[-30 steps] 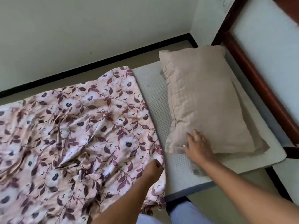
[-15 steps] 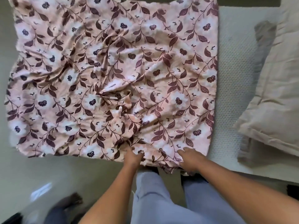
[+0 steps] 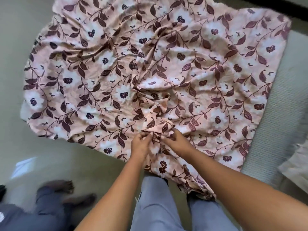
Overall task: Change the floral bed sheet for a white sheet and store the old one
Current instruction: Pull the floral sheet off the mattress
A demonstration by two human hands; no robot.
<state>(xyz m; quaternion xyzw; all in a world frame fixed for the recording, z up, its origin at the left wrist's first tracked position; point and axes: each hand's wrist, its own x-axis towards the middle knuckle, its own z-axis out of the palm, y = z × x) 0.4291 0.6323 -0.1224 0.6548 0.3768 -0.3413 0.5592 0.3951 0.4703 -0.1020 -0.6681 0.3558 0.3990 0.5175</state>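
Curled tight on a bunched ridge of the floral sheet (image 3: 208,67): fingers (image 3: 147,136) of the left hand (image 3: 140,145) and right hand (image 3: 176,140), side by side, pinching the cloth. Nearer each other than half a second ago, and farther in from the near hem. Spread crumpled far, left and right of the grip, near edge hanging down. To the right, bare mattress (image 3: 281,117), then a beige pillow (image 3: 296,164). Near left, blurred feet (image 3: 66,187) on the floor (image 3: 55,157).
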